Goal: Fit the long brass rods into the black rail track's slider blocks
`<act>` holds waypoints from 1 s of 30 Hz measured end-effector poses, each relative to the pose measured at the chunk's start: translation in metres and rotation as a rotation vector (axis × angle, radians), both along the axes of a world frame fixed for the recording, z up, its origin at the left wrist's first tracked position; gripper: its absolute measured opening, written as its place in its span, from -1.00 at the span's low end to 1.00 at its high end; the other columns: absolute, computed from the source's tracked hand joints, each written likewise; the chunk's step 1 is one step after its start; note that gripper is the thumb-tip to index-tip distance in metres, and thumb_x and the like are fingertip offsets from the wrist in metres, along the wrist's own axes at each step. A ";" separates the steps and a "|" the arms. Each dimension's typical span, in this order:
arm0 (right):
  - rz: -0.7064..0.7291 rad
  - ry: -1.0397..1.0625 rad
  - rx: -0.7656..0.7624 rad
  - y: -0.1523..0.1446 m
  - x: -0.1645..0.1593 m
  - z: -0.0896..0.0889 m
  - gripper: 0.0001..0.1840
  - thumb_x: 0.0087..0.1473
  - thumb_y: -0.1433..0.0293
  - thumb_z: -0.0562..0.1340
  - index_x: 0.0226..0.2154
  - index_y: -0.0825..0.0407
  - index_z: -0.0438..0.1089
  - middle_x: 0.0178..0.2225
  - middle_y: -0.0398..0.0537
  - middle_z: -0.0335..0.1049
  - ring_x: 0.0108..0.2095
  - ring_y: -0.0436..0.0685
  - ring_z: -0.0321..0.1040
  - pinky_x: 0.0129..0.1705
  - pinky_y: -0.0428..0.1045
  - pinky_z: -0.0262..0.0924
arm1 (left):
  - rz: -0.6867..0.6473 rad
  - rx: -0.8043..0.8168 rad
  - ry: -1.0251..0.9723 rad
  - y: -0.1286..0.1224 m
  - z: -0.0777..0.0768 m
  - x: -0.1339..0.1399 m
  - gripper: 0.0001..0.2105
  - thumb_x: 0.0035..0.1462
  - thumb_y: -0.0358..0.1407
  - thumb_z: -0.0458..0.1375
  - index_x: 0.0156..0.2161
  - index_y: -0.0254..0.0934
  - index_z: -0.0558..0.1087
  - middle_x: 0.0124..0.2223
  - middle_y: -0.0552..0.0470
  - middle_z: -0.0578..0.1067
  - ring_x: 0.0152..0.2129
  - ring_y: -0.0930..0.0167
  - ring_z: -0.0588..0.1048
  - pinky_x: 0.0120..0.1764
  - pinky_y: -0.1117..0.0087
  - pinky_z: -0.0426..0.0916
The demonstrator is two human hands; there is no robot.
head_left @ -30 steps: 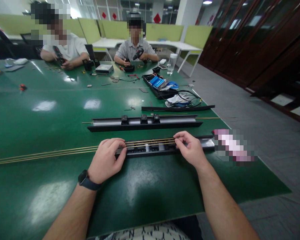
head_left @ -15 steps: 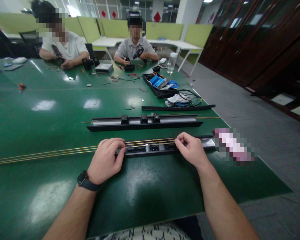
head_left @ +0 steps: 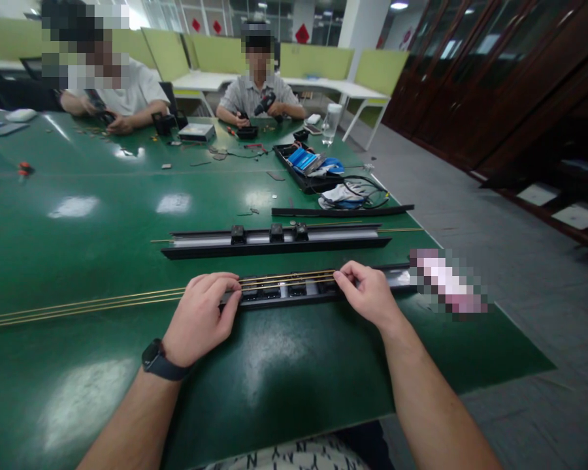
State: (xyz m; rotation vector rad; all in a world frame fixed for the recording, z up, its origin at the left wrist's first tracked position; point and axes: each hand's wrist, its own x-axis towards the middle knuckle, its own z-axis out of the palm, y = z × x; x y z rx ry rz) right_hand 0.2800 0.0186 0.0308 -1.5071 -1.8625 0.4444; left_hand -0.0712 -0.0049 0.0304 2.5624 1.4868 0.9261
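Note:
Several thin brass rods [head_left: 288, 281] run side by side from the left edge of the view to my right hand. My left hand [head_left: 204, 314], a dark watch on its wrist, is closed around them with thumb and fingers bent together. At the rods' right end, my right hand [head_left: 365, 290] pinches them between thumb and fingers. Directly beneath lies a long black channel [head_left: 294, 303] with a silvery inside and several black blocks in it. My fingers hide part of the rods and of the channel.
Beyond lies a second black channel [head_left: 274, 247] with three black blocks and a thin rod. Behind it are a black strip [head_left: 343, 211], gloves [head_left: 345, 194] and a black tray [head_left: 306, 179]. A blurred pink item [head_left: 448, 281] sits right. Two people work across the green table [head_left: 112, 248].
The whole view has shifted slightly, so most things appear a little further left. Both hands keep their hold on the rods, with hardly any movement against the channel.

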 end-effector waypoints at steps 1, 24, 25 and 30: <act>0.000 -0.003 -0.003 0.000 0.000 0.000 -0.66 0.27 0.15 0.22 -0.46 -0.03 0.40 -0.57 -0.18 0.36 -0.52 0.04 0.28 -0.36 -0.01 0.11 | -0.001 -0.002 -0.001 0.000 0.000 0.000 -0.93 0.37 -0.31 0.10 -0.13 -0.18 0.44 -0.01 -0.07 0.62 -0.06 0.25 0.58 0.09 0.13 0.35; 0.072 0.059 -0.046 0.002 0.004 -0.001 -0.64 0.31 0.17 0.16 -0.47 -0.03 0.34 -0.54 -0.17 0.34 -0.48 0.06 0.27 -0.36 -0.02 0.10 | -0.002 -0.013 -0.012 0.000 0.000 0.001 -0.95 0.36 -0.32 0.12 -0.12 -0.17 0.42 -0.02 -0.06 0.61 -0.05 0.23 0.57 0.08 0.09 0.35; 0.076 0.066 -0.051 0.003 0.005 -0.001 -0.64 0.30 0.17 0.16 -0.48 -0.03 0.33 -0.54 -0.17 0.33 -0.48 0.06 0.27 -0.37 -0.03 0.10 | -0.002 -0.017 -0.011 0.000 0.000 0.001 -0.95 0.36 -0.32 0.12 -0.12 -0.17 0.42 -0.02 -0.06 0.61 -0.05 0.23 0.57 0.08 0.09 0.35; 0.066 0.083 -0.073 0.002 0.007 0.000 -0.63 0.30 0.17 0.16 -0.50 -0.04 0.30 -0.57 -0.18 0.32 -0.50 0.05 0.26 -0.39 -0.03 0.09 | -0.001 -0.025 -0.012 -0.001 0.001 0.002 -0.95 0.36 -0.31 0.11 -0.12 -0.16 0.41 -0.02 -0.06 0.61 -0.05 0.23 0.58 0.07 0.09 0.35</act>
